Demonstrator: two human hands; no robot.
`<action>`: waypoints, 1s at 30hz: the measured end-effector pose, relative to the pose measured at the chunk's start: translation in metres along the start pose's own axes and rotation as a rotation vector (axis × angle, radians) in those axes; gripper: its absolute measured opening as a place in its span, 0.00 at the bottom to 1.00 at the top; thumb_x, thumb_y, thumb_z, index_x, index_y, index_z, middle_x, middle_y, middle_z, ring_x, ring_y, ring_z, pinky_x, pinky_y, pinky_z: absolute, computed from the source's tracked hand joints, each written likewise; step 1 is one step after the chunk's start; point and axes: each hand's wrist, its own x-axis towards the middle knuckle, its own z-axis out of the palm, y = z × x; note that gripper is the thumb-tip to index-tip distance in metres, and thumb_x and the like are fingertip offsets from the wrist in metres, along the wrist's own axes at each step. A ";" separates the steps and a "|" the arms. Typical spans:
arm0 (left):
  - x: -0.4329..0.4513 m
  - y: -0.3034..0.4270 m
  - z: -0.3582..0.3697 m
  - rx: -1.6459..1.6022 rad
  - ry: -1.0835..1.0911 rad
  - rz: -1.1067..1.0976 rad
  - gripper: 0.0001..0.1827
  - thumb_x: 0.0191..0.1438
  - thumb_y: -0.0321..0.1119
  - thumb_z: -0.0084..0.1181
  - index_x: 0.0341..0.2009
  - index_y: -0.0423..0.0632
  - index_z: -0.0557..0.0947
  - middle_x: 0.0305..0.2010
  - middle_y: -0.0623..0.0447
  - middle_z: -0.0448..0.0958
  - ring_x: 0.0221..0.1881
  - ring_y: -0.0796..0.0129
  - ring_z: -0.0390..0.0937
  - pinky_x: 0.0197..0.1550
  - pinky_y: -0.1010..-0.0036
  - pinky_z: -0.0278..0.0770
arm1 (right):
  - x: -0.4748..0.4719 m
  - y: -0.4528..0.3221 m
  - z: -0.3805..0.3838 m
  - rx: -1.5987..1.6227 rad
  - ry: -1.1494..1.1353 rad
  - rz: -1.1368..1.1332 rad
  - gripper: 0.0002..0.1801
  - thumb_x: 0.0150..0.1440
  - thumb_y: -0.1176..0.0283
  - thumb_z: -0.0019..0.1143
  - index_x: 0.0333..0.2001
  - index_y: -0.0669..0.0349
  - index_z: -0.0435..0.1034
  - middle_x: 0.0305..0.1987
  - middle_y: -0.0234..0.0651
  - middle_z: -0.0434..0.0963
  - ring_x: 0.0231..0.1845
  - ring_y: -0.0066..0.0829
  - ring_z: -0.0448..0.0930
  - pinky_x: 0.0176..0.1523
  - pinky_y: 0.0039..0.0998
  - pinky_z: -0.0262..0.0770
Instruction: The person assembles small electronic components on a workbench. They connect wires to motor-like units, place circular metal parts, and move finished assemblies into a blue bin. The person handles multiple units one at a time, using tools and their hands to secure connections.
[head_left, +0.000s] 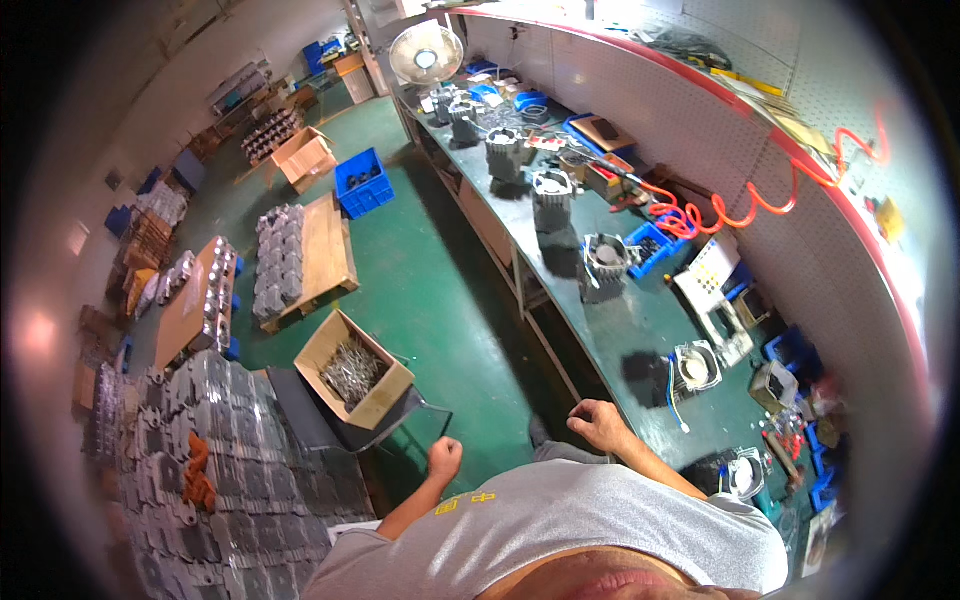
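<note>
My left hand (445, 459) hangs low over the floor with its fingers curled, near a cardboard box (390, 397) of thin metal parts (354, 373) on a black chair (296, 412). Beside the front edge of the green-topped workbench (630, 330) is my right hand (592, 424), fingers loosely bent, touching no part that I can see. The nearest housing on the bench is a metal one (696, 367) with a round white centre and blue and yellow wires. Another (745, 477) stands close to my right arm. More housings (607, 255) form a row toward the far end.
An orange coiled air hose (735, 221) hangs over the bench, with blue bins (651, 249) behind the housings. A fan (426, 58) stands at the far end. Stacked grey castings (247, 450), a wooden pallet (330, 255) and a blue crate (365, 184) are on the left.
</note>
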 end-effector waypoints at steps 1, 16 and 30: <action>0.011 -0.013 -0.010 0.037 -0.053 0.012 0.11 0.51 0.37 0.60 0.29 0.41 0.84 0.30 0.41 0.83 0.35 0.50 0.83 0.40 0.61 0.79 | 0.030 -0.004 0.001 0.020 -0.001 -0.012 0.16 0.54 0.65 0.64 0.40 0.67 0.78 0.33 0.43 0.83 0.35 0.31 0.83 0.41 0.33 0.79; 0.188 -0.166 -0.072 0.026 0.141 -0.512 0.07 0.46 0.32 0.61 0.25 0.42 0.84 0.24 0.42 0.82 0.27 0.56 0.82 0.36 0.61 0.79 | 0.428 -0.108 0.017 0.035 -0.199 -0.193 0.15 0.56 0.67 0.64 0.41 0.69 0.77 0.31 0.41 0.82 0.31 0.27 0.82 0.36 0.32 0.80; 0.702 -0.115 -0.225 -0.090 0.347 -0.251 0.10 0.53 0.35 0.59 0.29 0.40 0.82 0.27 0.44 0.82 0.30 0.58 0.81 0.36 0.63 0.78 | 0.657 -0.223 0.037 -0.031 -0.080 0.011 0.15 0.56 0.67 0.64 0.42 0.69 0.77 0.34 0.42 0.83 0.34 0.28 0.82 0.41 0.31 0.79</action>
